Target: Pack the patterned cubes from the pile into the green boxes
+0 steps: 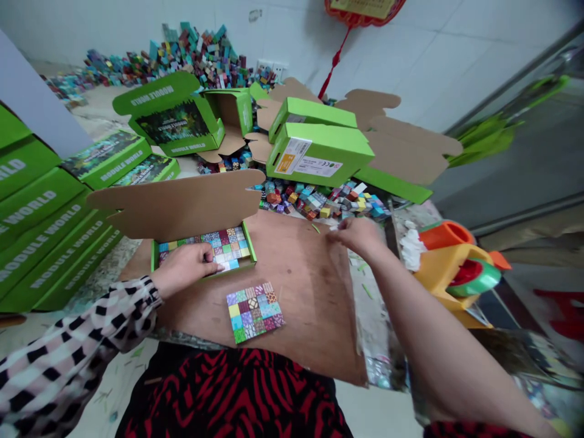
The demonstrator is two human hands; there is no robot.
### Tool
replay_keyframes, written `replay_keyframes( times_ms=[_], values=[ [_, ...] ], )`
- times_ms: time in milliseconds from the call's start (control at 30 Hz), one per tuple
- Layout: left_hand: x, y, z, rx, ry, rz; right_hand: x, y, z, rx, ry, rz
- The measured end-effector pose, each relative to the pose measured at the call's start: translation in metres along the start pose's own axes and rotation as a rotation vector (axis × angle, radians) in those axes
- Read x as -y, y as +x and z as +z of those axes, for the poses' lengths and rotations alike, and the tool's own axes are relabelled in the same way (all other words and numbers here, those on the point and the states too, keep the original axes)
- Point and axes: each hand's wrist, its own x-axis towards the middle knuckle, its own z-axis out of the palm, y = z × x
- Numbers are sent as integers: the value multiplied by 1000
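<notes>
My left hand (pixel 185 267) lies on the coloured cubes inside an open green box (pixel 249 246), fingers curled and pressing on them. The box's brown cardboard lid (pixel 177 204) stands up behind it. A square block of patterned cubes (pixel 254 311) sits loose on the brown board (pixel 310 292) in front of the box. My right hand (pixel 358 234) reaches to the far right edge of the board, fingers pinched together near a heap of loose coloured cubes (pixel 319 201); what it pinches is too small to make out.
Closed green boxes (pixel 45 231) are stacked at the left. More green boxes (pixel 319 149) and flat cardboard (pixel 410 146) lie behind the heap. A large pile of cubes (pixel 191 55) rests against the far wall. An orange and yellow tape dispenser (pixel 456 264) sits at the right.
</notes>
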Motion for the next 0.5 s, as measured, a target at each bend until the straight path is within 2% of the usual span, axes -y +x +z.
replay_keyframes(
  times_ms=[67,100,200,333,400,500],
  values=[
    [1,0,1,-9,-6,23,-4,-17,4,141,4,-85],
    [2,0,1,-13,-13,36,-6,-25,8,162,11,-121],
    [7,1,2,-1,-62,64,-14,-43,20,70,16,-204],
    [10,2,0,59,-176,69,-23,-49,28,-62,1,-325],
    [9,-1,-1,48,-216,78,-19,-47,28,-60,-10,-411],
    [5,-8,-3,-40,-153,138,-1,-45,25,-28,-5,-560]
  ],
)
